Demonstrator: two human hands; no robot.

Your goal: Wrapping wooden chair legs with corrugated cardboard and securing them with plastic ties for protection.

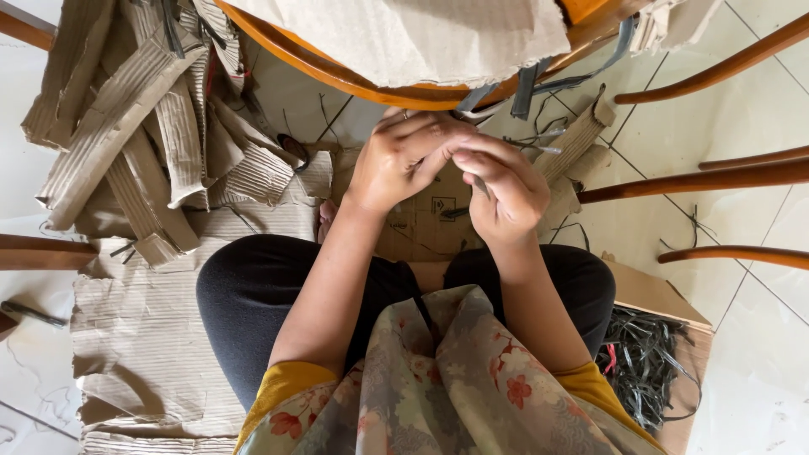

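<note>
Left hand point(396, 160) and right hand point(506, 190) pinched together on a thin grey strip point(480, 185), mostly hidden, cardboard scraps point(143, 126) at ten o'clock

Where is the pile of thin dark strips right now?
In the head view, the pile of dark strips lies at the lower right, on a piece of cardboard on the tiled floor, just beside the person's right knee.

Torn cardboard strips point(143, 126) heap at the floor's upper left; a box of dark strands point(645, 358) sits lower right.
</note>
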